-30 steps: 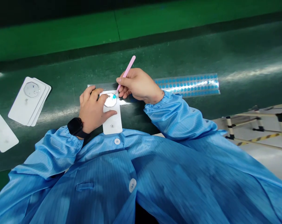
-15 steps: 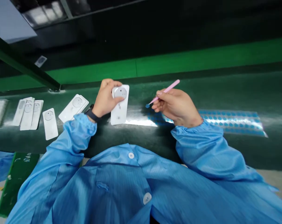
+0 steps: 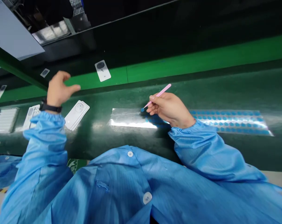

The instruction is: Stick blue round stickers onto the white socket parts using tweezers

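Your right hand (image 3: 172,109), at 1 o'clock with straight ahead as 12, has its fingers clamped on a pink tool (image 3: 161,91) above the green surface (image 3: 99,140). A blue dot (image 3: 142,109) sits at the tool's tip, near 12 o'clock, beside the upper edge of a clear sheet (image 3: 124,115) that runs toward 3 with rows of blue spots; whether dot and sheet touch cannot be told. Your left hand (image 3: 58,91), raised toward 10, holds nothing, thumb and fingers apart. Toward 11, a white card (image 3: 104,74) overlaps the line between a green strip (image 3: 178,70) and a dark band (image 3: 154,43). A stack of white cards (image 3: 76,115) lies nearer you, at 10.

The dot looks like the weak point: a dip of your right wrist could press it onto the sheet, and a slackened pinch could drop it. Your right cuff, over the sheet, might drag it askew. Your left forearm, sweeping back toward you, could knock the stack out of line.
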The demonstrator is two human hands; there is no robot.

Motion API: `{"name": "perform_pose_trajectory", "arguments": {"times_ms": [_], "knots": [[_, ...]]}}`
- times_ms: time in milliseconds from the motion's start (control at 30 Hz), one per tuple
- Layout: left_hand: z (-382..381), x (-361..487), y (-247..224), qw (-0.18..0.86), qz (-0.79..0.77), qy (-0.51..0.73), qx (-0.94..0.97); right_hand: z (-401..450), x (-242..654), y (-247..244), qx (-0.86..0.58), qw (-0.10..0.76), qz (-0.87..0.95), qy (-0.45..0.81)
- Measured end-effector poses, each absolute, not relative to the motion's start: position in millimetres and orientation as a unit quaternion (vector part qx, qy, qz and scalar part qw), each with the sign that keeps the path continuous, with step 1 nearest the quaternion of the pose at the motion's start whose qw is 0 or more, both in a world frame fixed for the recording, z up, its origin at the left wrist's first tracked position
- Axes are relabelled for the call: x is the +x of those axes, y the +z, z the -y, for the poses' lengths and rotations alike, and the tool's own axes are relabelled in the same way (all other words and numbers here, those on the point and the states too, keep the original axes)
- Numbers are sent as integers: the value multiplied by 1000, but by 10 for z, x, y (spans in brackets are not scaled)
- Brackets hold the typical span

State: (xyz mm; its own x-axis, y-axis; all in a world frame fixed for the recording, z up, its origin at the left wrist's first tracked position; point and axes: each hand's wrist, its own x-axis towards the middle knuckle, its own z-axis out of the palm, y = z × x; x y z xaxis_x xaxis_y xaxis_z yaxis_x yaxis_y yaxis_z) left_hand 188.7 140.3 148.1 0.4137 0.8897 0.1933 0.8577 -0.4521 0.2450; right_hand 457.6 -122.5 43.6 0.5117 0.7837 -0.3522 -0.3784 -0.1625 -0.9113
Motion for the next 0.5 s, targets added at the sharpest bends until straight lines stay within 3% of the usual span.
{"name": "perform_pose_trajectory", "arguments": {"times_ms": [67,167,300,500], "knots": [[-1209,1465,1268,86,-576,21,812,1210,4533,504,-611,615,155,474],[-1062,1171,942,115,-580,-62,804,1193,4468,600,-621,609,145,472],[-1052,1216,795,94,-578,-53,809,1197,4421,626,-623,608,159,466],[-977,1148,1110,96,-605,41,789,1220,4496,493,-597,626,217,453]]}}
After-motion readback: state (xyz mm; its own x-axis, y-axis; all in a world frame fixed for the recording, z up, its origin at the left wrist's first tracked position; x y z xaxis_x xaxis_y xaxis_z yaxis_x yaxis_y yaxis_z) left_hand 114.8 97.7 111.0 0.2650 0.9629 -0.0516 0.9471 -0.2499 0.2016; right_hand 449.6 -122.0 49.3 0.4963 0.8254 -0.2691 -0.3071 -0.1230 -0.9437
